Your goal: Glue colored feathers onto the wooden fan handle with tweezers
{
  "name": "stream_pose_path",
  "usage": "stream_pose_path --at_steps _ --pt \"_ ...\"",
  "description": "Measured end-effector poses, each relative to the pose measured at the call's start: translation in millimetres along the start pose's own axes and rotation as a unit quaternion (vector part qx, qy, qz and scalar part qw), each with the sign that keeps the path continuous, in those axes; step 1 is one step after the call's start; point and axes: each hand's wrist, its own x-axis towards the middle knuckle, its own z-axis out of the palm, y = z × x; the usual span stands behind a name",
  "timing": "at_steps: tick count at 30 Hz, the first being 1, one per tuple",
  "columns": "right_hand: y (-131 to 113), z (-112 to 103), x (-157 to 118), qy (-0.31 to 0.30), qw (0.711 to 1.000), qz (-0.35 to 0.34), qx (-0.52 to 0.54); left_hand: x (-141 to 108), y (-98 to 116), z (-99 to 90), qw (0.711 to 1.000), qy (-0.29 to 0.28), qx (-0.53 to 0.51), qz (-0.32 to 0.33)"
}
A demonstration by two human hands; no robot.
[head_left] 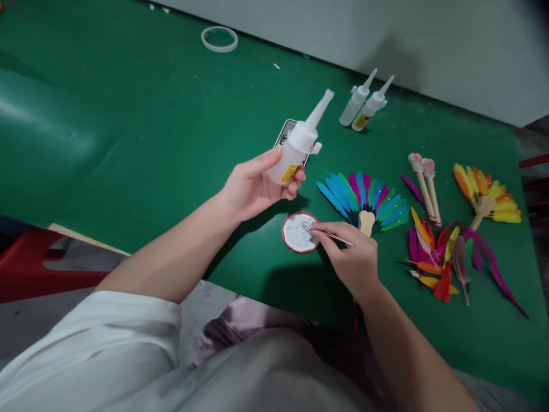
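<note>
My left hand (261,180) is wrapped round a translucent glue bottle (285,157) with a long white nozzle, tilted up and to the right above the table. A small yellow label shows near its base. Between thumb and fingers of my right hand (354,252) is a pair of thin metal tweezers (332,234). Their tips are over or touching the white surface of a small round dish (288,243) with a red rim. Just beyond that hand lies a fan of blue, green and purple feathers (364,194) with a pale wooden handle, partly hidden by the hand.
Two more nozzle bottles (362,106) stand by the wall. A tape ring (219,40) lies at the back. Behind the held bottle is a phone-like object (285,133). To the right are loose feathers (433,257), two wooden sticks (425,186) and a yellow-orange feather fan (489,194).
</note>
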Motion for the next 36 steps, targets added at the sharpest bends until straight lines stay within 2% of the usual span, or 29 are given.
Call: stream_pose_path --at_steps 8,24,36 --pt "2.3 1.2 -0.1 -0.022 1.000 0.014 -0.012 -0.8 -0.2 0.2 0.999 -0.025 -0.021 0.005" --pt "2.4 1.8 1.6 -0.027 0.999 0.021 -0.016 -0.7 2.1 3.3 1.000 -0.003 -0.009 0.011" --pt "4.9 1.8 0.5 -0.028 0.999 0.021 -0.008 -0.1 3.2 -2.3 0.999 0.013 -0.001 0.030"
